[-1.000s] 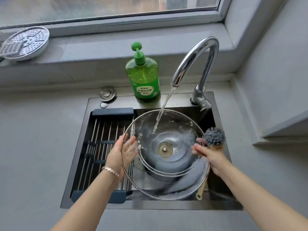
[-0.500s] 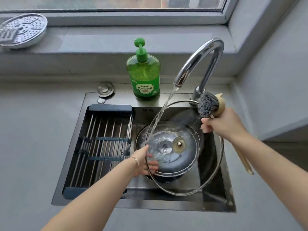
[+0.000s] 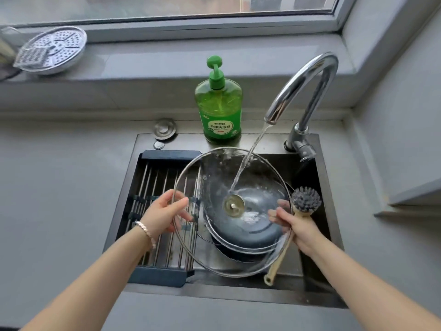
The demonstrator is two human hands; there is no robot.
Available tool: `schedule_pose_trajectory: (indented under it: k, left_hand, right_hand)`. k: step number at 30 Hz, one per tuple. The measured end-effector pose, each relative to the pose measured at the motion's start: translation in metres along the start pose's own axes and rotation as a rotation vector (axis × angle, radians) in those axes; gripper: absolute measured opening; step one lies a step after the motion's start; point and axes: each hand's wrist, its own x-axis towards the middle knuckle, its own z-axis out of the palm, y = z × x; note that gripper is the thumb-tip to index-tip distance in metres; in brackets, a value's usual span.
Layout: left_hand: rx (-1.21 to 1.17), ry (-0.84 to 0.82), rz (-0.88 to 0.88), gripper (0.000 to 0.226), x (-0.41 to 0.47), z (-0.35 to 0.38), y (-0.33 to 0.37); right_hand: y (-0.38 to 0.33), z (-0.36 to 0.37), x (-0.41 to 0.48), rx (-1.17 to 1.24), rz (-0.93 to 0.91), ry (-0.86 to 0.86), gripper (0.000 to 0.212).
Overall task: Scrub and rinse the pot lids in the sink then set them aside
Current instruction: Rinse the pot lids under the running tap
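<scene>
Fingers (image 3: 179, 203) of the left hand (image 3: 164, 213) were curled round the left rim of the big glass lid (image 3: 214, 187), thumb over the edge and the rest under it. The right hand (image 3: 298, 225) pinched the opposite rim, with the handle of the dish brush (image 3: 306, 199) trapped in the same grip. The lid hung tilted over the sink (image 3: 214, 292), above a smaller lid or pan whose kind I could not tell. The stream from the faucet (image 3: 307, 75) struck the glass just above the metal centre fitting (image 3: 233, 206). It was probably stiff, fairly heavy for its width, breakable against the steel, and slick with running water and any soap left on it. The metal band at the edge looked the safest hold, two hands well apart, since the knob side faced away and the right grip was shared with the brush
</scene>
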Motion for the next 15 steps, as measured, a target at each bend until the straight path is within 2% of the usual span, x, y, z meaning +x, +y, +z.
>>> schedule_pose_trajectory:
  k: [2, 5, 8, 11, 13, 15]
  left_hand:
    - [-0.041, -0.066, 0.004, 0.022, -0.004, -0.007, 0.009]
    - [-0.045, -0.092, 0.019, 0.023, -0.014, -0.012, 0.026]
    - [-0.127, -0.037, 0.032, 0.02, -0.026, -0.012, 0.042]
    - [-0.088, 0.029, 0.029, 0.014, -0.04, -0.009, 0.059]
    - [-0.022, 0.062, 0.018, 0.013, -0.049, -0.005, 0.071]
    - [0.054, 0.088, 0.006, 0.015, -0.055, -0.002, 0.082]
  right_hand:
    - [-0.002, 0.009, 0.001, -0.036, -0.068, -0.013, 0.013]
    - [-0.015, 0.016, 0.006, -0.173, -0.121, 0.06, 0.016]
    - [-0.028, 0.016, 0.009, -0.486, -0.076, 0.114, 0.02]
    - [-0.034, 0.015, 0.001, -0.974, -0.158, 0.233, 0.011]
    - [-0.035, 0.022, -0.014, -1.088, -0.261, 0.177, 0.011]
    - [-0.036, 0.038, -0.038, -1.024, -0.353, 0.015, 0.009]
